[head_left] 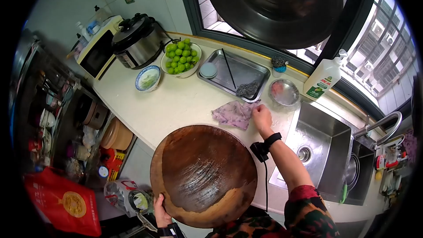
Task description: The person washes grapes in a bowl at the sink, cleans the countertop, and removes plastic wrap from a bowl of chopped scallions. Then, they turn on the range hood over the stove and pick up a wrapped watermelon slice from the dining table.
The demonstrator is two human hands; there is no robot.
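A round wooden chopping board [207, 172], dark brown with a paler patch along its lower rim and wet streaks in the middle, is held in front of me. My left hand [162, 211] grips its lower-left edge, with part of the fingers hidden behind the wood. Beyond the board, a purple patterned cloth [233, 114] lies crumpled on the counter. The fingers of my right hand [261, 117] are closed on its right end. A metal tray [220, 68] holding a steel-wool scrubber [247, 89], a dark stick and a pale round lid sits just behind the cloth.
A sink [319, 136] with a tap [387, 125] lies right. Nearby stand a metal bowl [285, 92] and a large white pump bottle [325, 77]. Green fruit [180, 55], a blue-white bowl [148, 78] and a pressure cooker [136, 42] are left. Shelves [61, 119] line the left side.
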